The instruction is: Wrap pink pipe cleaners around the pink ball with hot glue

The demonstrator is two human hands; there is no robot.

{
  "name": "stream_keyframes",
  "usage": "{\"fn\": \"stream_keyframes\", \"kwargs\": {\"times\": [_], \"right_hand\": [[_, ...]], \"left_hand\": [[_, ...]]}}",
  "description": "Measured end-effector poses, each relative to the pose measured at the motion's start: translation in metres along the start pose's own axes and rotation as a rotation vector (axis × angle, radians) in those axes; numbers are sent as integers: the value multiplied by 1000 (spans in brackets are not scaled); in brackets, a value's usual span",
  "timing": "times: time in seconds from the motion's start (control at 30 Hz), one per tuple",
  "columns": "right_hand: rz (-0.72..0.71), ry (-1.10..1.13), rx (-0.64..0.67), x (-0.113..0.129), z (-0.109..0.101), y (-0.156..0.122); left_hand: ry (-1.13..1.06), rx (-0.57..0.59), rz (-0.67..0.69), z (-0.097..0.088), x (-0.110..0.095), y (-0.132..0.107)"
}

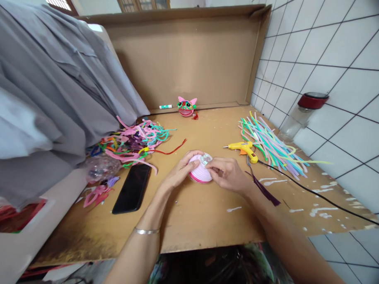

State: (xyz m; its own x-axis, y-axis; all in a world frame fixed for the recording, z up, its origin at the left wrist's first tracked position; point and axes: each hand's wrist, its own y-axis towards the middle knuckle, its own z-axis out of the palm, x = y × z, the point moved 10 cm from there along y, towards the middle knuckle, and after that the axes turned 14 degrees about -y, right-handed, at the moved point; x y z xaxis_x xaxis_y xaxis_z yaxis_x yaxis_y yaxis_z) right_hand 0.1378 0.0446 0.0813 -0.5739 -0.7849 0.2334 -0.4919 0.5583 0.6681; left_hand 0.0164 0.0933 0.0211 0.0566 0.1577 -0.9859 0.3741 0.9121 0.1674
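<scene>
The left hand grips a pink coiled dome, seemingly shaped but not yet decorated, while the right hand pinches closed at its shiny patch.

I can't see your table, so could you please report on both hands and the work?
Left hand holding pink round piece. Right hand at its shiny patch. No obstruction visible; yellow glue gun nearby.

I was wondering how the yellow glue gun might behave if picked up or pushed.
The yellow glue gun is probably stiff and fairly light, as its body looks like plastic. Its jutting handle should keep it from rolling far. The attached black cord may tug when it is lifted.
</scene>
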Motion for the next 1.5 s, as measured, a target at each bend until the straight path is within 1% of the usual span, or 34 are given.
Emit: {"fn": "stream_keyframes", "kwargs": {"times": [0.23,0.5,0.67,0.97,1.13,1.4,1.5], "right_hand": [[1,-10,19,-1,2,0],[-7,-4,18,-1,1,0],[1,1,19,-2,2,0],[22,-16,42,-4,3,-3],[34,-6,46,-4,3,-2],[73,-12,99,-13,9,-5],[74,-8,90,-13,5,-4]], "left_hand": [[-13,17,4,2,-2,1],[-76,0,38,1,2,5],[-87,-23,32,0,6,6],[-35,-21,52,3,3,5],[-17,-39,64,3,1,5],[0,-54,68,4,-1,6],[-2,-50,71,4,-1,6]]}}
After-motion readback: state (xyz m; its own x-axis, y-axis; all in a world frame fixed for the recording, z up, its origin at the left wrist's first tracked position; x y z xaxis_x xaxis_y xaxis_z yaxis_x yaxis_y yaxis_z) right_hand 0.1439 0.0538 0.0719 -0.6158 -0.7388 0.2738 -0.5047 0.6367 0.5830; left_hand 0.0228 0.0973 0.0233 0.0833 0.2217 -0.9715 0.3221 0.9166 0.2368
